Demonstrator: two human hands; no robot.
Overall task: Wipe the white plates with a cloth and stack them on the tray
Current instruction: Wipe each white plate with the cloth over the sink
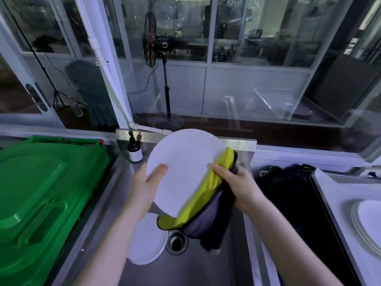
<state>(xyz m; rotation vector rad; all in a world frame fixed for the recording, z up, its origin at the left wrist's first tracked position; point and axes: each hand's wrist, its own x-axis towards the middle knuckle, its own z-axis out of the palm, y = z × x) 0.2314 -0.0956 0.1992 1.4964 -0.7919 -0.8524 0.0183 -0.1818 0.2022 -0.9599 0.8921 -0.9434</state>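
Left hand (pixel 144 186) grips a plate (pixel 185 168), right hand (pixel 241 186) clutches the cloth (pixel 210 188) over its rim; stacked plates (pixel 369 221) sit on the tray (pixel 329 188) (right edge), another plate (pixel 147 240) waits lower centre.

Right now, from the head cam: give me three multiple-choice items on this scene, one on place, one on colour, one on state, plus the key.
1. Where does the pump bottle stand?
A. On the tray
B. At the back left corner of the sink
C. On the green bin

2. What colour is the face of the cloth that lies on the held plate?
A. Red
B. White
C. Yellow

3. What is the left hand doing?
A. Gripping the held plate at its rim
B. Hanging idle
C. Holding the pump bottle

Key:
1 B, it stands on the steel at the sink's far left corner.
2 C, a yellow fold lies over the plate's right edge.
3 A, its thumb presses on the plate's face at the left rim.
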